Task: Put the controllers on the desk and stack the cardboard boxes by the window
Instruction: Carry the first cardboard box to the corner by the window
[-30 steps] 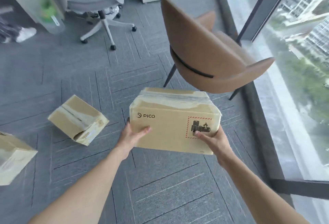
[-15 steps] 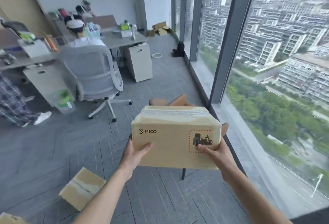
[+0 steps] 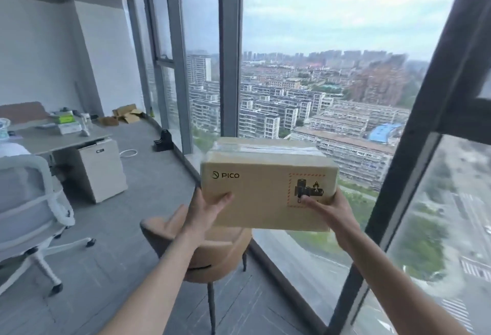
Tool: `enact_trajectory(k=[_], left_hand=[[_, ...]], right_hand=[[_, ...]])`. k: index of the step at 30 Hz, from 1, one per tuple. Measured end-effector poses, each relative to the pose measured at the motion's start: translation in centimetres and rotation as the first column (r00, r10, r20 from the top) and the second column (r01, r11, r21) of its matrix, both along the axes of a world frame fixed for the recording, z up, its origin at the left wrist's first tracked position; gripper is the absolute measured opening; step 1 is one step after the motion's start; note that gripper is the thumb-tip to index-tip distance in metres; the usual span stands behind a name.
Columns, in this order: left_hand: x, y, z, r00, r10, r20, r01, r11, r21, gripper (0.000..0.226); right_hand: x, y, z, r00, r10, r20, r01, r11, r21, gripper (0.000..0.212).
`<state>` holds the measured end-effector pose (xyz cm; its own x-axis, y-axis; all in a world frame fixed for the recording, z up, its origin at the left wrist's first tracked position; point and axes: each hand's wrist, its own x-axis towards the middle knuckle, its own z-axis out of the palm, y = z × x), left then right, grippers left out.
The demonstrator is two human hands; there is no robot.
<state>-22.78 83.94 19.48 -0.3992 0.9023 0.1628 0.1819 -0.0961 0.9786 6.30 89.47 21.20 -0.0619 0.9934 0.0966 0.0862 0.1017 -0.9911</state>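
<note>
Box (image 3: 268, 185) now raised against the window (image 3: 318, 68), gripped by left hand (image 3: 206, 209) and right hand (image 3: 328, 211) as before

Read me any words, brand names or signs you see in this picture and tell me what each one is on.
"PICO", with a round logo before it: on the near side of the cardboard box, upper left, held between the left hand and right hand.
Red dashed square holding a black battery and flame pictogram, no readable words: same side, at the right.
Small dark label on the white drawer cabinet: too blurred to read.
Items on the desk: print too small to read.
</note>
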Motion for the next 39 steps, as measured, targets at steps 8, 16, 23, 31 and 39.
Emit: enact_trajectory(k=[8, 16, 23, 31, 39], left_hand=[[12.9, -1.7, 5.2, 0.929, -0.371, 0.0, 0.369, 0.924, 0.103, 0.069], [35.8, -9.8, 8.1, 0.662, -0.747, 0.058, 0.73, 0.66, 0.179, 0.063], [59.6, -24.9, 9.7, 0.25, -0.968, 0.016, 0.938, 0.246, 0.243, 0.055], [82.5, -53.6, 8.7, -0.246, -0.969, 0.024, 0.943, -0.234, 0.236, 0.057], [97.1, -73.1, 7.3, -0.415, -0.908, 0.06, 0.897, -0.397, 0.192, 0.076]], right_hand=[[13.5, -13.5, 5.9, 0.931, -0.365, -0.013, 0.365, 0.929, 0.058, 0.062], [29.8, -34.5, 9.9, 0.683, -0.73, -0.037, 0.728, 0.676, 0.113, 0.043], [41.9, -57.9, 11.8, 0.289, -0.957, 0.037, 0.94, 0.291, 0.179, 0.042], [52.1, -89.3, 10.2, -0.137, -0.989, 0.05, 0.967, -0.123, 0.224, 0.062], [61.7, -109.0, 8.3, -0.366, -0.927, 0.08, 0.918, -0.346, 0.195, 0.068]])
